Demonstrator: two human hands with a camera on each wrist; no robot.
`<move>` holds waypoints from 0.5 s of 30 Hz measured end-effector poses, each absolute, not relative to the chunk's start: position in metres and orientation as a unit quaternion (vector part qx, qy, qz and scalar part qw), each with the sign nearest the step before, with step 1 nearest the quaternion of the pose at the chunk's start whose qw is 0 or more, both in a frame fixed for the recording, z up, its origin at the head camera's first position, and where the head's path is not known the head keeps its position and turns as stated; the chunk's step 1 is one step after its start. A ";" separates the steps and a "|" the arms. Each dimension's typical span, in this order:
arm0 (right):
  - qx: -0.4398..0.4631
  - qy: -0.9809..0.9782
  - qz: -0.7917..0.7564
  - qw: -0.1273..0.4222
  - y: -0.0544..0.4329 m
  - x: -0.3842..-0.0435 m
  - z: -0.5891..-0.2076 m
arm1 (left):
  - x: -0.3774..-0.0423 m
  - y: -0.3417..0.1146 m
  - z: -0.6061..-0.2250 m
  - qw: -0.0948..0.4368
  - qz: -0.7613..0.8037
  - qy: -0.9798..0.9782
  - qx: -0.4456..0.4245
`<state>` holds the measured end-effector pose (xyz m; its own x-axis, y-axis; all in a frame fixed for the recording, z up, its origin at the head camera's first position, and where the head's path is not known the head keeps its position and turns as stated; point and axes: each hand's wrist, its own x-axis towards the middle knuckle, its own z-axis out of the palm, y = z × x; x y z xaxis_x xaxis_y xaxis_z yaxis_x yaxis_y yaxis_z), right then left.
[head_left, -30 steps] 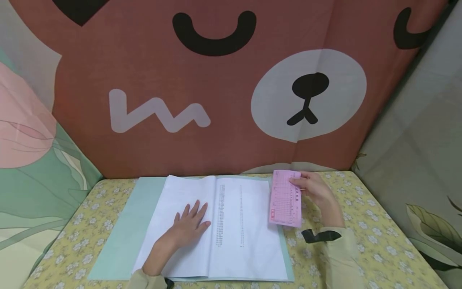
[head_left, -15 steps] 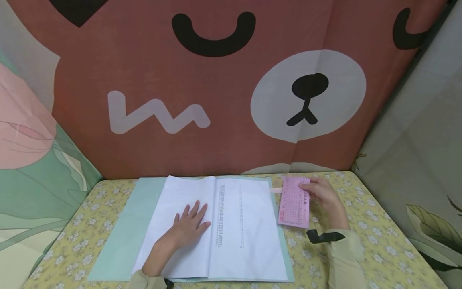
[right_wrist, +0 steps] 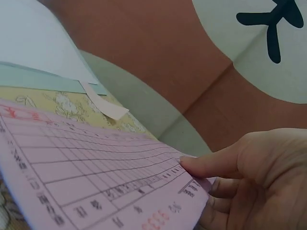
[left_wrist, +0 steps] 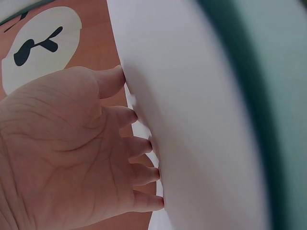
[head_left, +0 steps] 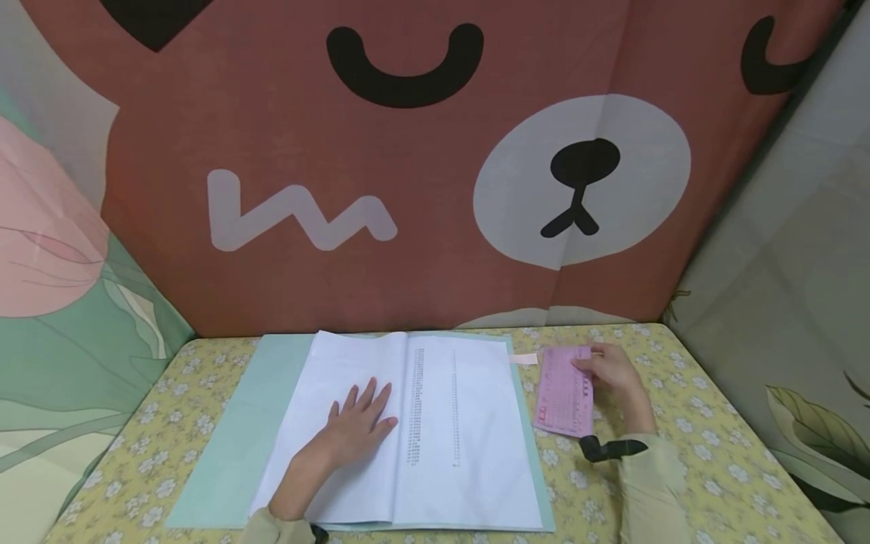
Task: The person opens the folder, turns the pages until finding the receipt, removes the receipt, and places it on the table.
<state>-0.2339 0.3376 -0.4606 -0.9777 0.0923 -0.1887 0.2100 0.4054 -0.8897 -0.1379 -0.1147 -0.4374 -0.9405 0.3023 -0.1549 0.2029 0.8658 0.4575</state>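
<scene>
My left hand (head_left: 356, 431) rests with spread fingers on the left page (head_left: 306, 461) of an open booklet. In the left wrist view its fingertips (left_wrist: 154, 173) press against the white paper. The right page (head_left: 489, 438) carries two narrow printed columns. My right hand (head_left: 615, 374) pinches a pink printed form (head_left: 566, 393) near its upper right edge, thumb on top and fingers beneath. The form sits just right of the booklet, low over the tablecloth. In the right wrist view, ruled lines and red digits show on the form (right_wrist: 110, 163).
A pale pink tab (head_left: 524, 360) sticks out from the booklet's right edge. The booklet's light green cover (head_left: 224, 453) extends to the left. A yellow floral cloth (head_left: 707, 453) covers the table, and a printed bear curtain (head_left: 421, 279) stands along its far edge.
My right hand has carried the pink form right and down, away from the booklet's edge, uncovering the pale pink tab. My left hand stays in place.
</scene>
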 end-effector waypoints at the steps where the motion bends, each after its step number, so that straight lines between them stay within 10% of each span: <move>1: 0.086 0.840 -0.533 0.054 0.338 -0.233 -0.462 | -0.138 -0.115 -0.437 0.111 0.224 0.959 0.131; 15: -0.065 0.953 -0.297 -0.004 0.329 -0.234 -0.459 | -0.133 -0.118 -0.433 0.108 0.219 0.960 0.138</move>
<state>-0.2341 0.3289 -0.4591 -0.9915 -0.1214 0.0461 -0.1261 0.8148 -0.5659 -0.1328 -0.1183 -0.4333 -0.9386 0.3119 -0.1475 0.2172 0.8664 0.4496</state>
